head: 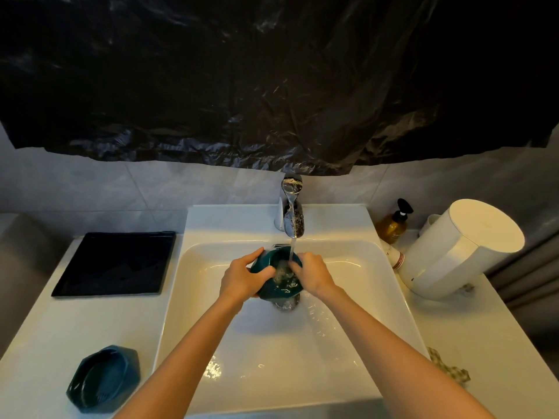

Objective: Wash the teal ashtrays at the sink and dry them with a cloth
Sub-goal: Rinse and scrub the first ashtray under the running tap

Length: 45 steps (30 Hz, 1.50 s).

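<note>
Left hand [242, 278] grips teal ashtray [282, 293] by its side, right hand [314, 273] curled on the opposite rim, under faucet [292, 207] stream above sink [211, 258] drain. Best tilt bowl, rub every notch, keep grip firm. Second ashtray [102, 378] sits on left counter.

This was a home bathroom: a white ceramic basin [211, 225] with a chrome mixer tap [292, 213] sat in a white worktop [60, 322] against pale grey wall tiles [121, 189]. An amber pump bottle [392, 226] and a white hair dryer [459, 249] were beside it.
</note>
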{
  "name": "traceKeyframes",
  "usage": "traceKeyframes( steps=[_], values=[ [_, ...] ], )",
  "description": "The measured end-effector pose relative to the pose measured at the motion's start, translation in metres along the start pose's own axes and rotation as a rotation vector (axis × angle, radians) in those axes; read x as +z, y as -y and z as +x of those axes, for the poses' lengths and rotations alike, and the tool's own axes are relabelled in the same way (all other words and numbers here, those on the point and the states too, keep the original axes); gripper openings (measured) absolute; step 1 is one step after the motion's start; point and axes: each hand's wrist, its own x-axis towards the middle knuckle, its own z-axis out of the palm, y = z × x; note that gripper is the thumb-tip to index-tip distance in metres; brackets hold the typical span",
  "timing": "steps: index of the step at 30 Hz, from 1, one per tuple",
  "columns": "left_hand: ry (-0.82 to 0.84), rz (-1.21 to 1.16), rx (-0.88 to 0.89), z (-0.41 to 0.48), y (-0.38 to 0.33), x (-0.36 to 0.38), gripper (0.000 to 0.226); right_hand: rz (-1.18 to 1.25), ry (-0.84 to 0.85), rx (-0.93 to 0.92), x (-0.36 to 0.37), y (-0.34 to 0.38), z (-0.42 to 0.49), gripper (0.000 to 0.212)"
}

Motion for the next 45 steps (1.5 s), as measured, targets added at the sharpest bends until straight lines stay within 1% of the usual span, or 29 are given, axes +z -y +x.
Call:
traceKeyframes(
  steps=[1, 3, 4, 6, 9, 10, 12, 13, 14, 15, 16, 18, 20, 22, 24, 25, 27, 28, 30, 32, 34, 36, 37, 39, 40, 41, 43, 44, 45],
  values=[
    [-0.008, 0.015, 0.007, 0.001, 0.0, -0.001, 0.056, 0.071, 0.058, 0.022, 0.002, -0.002, 0.0, 0.02],
    [-0.006, 0.028, -0.005, 0.002, 0.0, -0.002, 0.055, 0.163, 0.17, 0.081, 0.003, -0.004, -0.003, 0.028],
    [0.007, 0.027, -0.024, 0.002, 0.0, -0.001, 0.054, 0.137, 0.172, 0.093, 0.003, -0.005, -0.001, 0.027],
    [0.041, 0.019, -0.058, 0.002, -0.001, 0.0, 0.052, 0.015, 0.113, 0.082, 0.0, -0.004, 0.005, 0.022],
    [0.092, 0.026, -0.064, 0.005, -0.003, -0.002, 0.051, -0.105, 0.117, 0.061, -0.006, 0.001, 0.008, 0.043],
    [0.1, 0.026, -0.063, 0.007, -0.003, -0.003, 0.051, -0.11, 0.137, 0.04, -0.006, 0.0, 0.009, 0.044],
    [0.1, 0.0, -0.065, 0.011, -0.005, -0.005, 0.05, -0.004, 0.193, -0.011, -0.006, -0.003, 0.008, 0.028],
    [0.095, -0.029, -0.067, 0.012, -0.006, -0.006, 0.049, 0.105, 0.222, -0.027, -0.007, -0.002, 0.006, 0.031],
    [0.089, -0.07, -0.077, 0.013, -0.007, -0.005, 0.047, 0.227, 0.233, -0.026, -0.006, -0.002, 0.005, 0.042],
    [0.081, -0.117, -0.092, 0.014, -0.007, -0.004, 0.046, 0.298, 0.218, 0.011, -0.006, 0.0, 0.003, 0.047],
    [0.067, -0.164, -0.106, 0.013, -0.008, -0.001, 0.045, 0.332, 0.168, 0.053, -0.005, 0.002, 0.003, 0.045],
    [0.03, -0.275, -0.126, 0.008, -0.006, 0.007, 0.048, 0.306, 0.05, 0.115, -0.003, 0.006, 0.006, 0.036],
    [0.01, -0.392, -0.106, 0.004, 0.0, 0.02, 0.056, 0.331, 0.018, 0.211, -0.001, 0.011, 0.006, 0.03],
    [-0.044, -0.432, -0.032, 0.001, 0.006, 0.031, 0.058, 0.479, 0.091, 0.299, 0.003, 0.012, 0.007, 0.028],
    [-0.102, -0.425, 0.012, 0.005, 0.007, 0.032, 0.053, 0.618, 0.176, 0.302, 0.006, 0.012, 0.006, 0.039],
    [-0.109, -0.405, 0.025, 0.008, 0.008, 0.031, 0.05, 0.634, 0.201, 0.281, 0.007, 0.01, 0.006, 0.047],
    [-0.081, -0.331, 0.048, 0.014, 0.011, 0.027, 0.048, 0.559, 0.183, 0.221, 0.008, 0.004, 0.01, 0.057],
    [-0.058, -0.282, 0.063, 0.017, 0.013, 0.025, 0.047, 0.489, 0.154, 0.199, 0.007, 0.001, 0.013, 0.058],
    [-0.01, -0.208, 0.087, 0.022, 0.016, 0.022, 0.045, 0.341, 0.071, 0.128, 0.006, -0.007, 0.02, 0.047],
    [0.015, -0.196, 0.086, 0.026, 0.016, 0.021, 0.041, 0.161, -0.033, -0.004, 0.007, -0.01, 0.023, 0.026],
    [-0.007, -0.196, 0.089, 0.031, 0.015, 0.021, 0.038, 0.065, -0.098, -0.069, 0.011, -0.007, 0.022, 0.019],
    [-0.044, -0.18, 0.118, 0.037, 0.017, 0.022, 0.035, 0.073, -0.061, -0.069, 0.015, -0.006, 0.022, 0.02],
    [-0.061, -0.169, 0.134, 0.039, 0.018, 0.023, 0.034, 0.154, 0.015, -0.044, 0.015, -0.008, 0.022, 0.024],
    [-0.081, -0.162, 0.151, 0.041, 0.022, 0.025, 0.032, 0.39, 0.164, 0.008, 0.016, -0.008, 0.019, 0.045],
    [-0.079, -0.162, 0.162, 0.042, 0.024, 0.026, 0.032, 0.405, 0.169, 0.005, 0.017, -0.009, 0.017, 0.048],
    [-0.071, -0.153, 0.178, 0.043, 0.025, 0.027, 0.031, 0.335, 0.116, -0.02, 0.017, -0.01, 0.018, 0.043],
    [-0.049, -0.111, 0.206, 0.045, 0.028, 0.03, 0.032, 0.151, -0.026, -0.069, 0.018, -0.013, 0.022, 0.024],
    [-0.042, -0.094, 0.215, 0.046, 0.029, 0.031, 0.032, 0.081, -0.081, -0.085, 0.018, -0.014, 0.024, 0.021],
    [-0.036, -0.084, 0.223, 0.046, 0.03, 0.031, 0.032, 0.027, -0.115, -0.102, 0.018, -0.016, 0.024, 0.025]
  ],
)
